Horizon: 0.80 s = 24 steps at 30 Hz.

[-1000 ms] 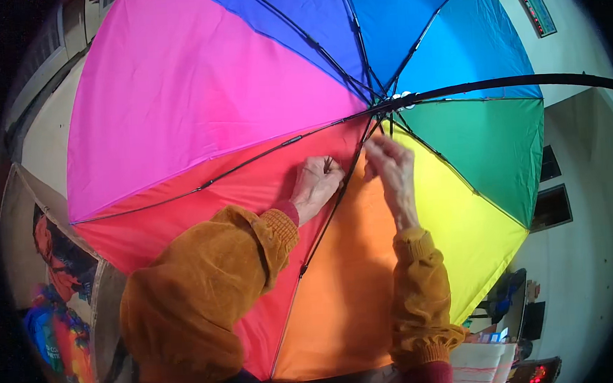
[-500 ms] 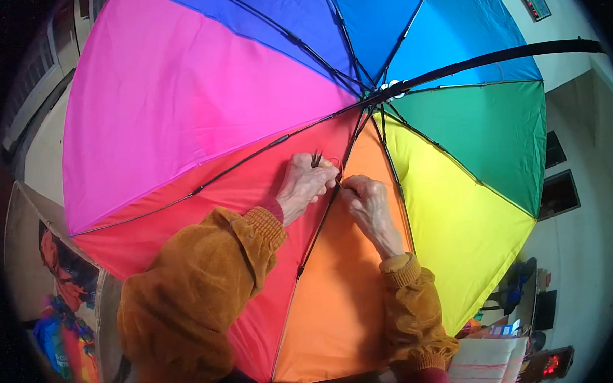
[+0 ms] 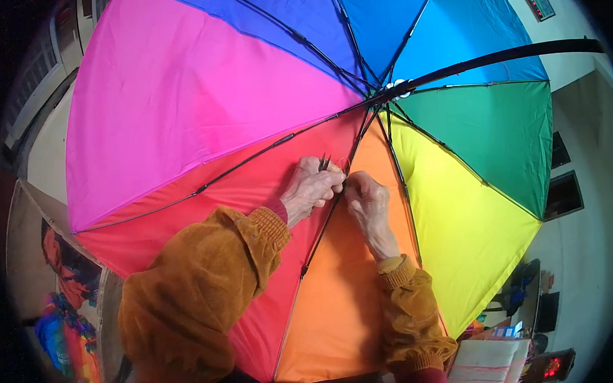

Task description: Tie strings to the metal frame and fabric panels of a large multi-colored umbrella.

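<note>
An open umbrella [image 3: 179, 94] with rainbow-coloured panels fills the view, its underside and black ribs facing me. My left hand [image 3: 312, 191] is closed in front of the red panel. Two dark pointed tips, like those of thread snips [image 3: 324, 163], stick up out of it. A thin red thread [image 3: 341, 164] shows by its fingertips. Against the rib [image 3: 327, 221] between the red and orange panels, my right hand [image 3: 370, 199] is closed in a pinch, almost touching the left. What its fingertips grip is too small to make out.
The black umbrella shaft [image 3: 492, 57] runs from the hub to the upper right. At the lower left, a cardboard box [image 3: 21, 238] stands near bundled multicoloured fabric [image 3: 67, 339]. A white cloth-like sheet [image 3: 488, 361] lies at the lower right.
My right hand has come closer to the left, narrowing the gap between the fingertips. Less of the red thread loop shows. The umbrella sits slightly farther right in view.
</note>
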Available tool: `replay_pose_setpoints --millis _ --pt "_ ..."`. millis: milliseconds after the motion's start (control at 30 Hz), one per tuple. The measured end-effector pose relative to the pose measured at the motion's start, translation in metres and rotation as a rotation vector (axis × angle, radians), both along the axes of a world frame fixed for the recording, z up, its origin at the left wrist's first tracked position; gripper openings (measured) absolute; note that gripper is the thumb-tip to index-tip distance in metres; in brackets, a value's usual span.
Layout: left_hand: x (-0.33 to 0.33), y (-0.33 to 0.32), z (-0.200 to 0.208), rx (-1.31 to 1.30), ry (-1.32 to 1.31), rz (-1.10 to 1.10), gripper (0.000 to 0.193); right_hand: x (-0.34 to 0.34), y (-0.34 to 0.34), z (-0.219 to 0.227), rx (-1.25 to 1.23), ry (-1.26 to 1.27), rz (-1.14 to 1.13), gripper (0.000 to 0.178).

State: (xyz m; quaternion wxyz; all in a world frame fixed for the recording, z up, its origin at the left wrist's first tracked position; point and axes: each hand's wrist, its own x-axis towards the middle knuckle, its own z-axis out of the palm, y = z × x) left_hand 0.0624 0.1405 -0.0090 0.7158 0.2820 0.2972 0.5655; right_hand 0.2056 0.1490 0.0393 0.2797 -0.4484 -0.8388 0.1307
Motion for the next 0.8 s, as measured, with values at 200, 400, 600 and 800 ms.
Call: replay_pose_setpoints --millis 200,400,600,800 --pt "0.001 0.000 -0.002 0.044 -0.019 0.007 0.015 -0.001 0.006 -0.006 0.091 0.024 -0.001 0.015" --pt "-0.001 -0.003 0.001 0.039 0.009 0.023 0.015 -0.002 0.009 0.008 0.069 0.043 0.120 0.014" --pt "0.000 -0.004 0.001 0.039 0.081 0.039 0.014 -0.005 0.015 0.011 -0.198 0.050 0.013 0.012" --pt "0.012 0.003 -0.010 0.095 -0.014 0.123 0.022 -0.015 0.026 0.029 0.061 0.108 -0.036 0.008"
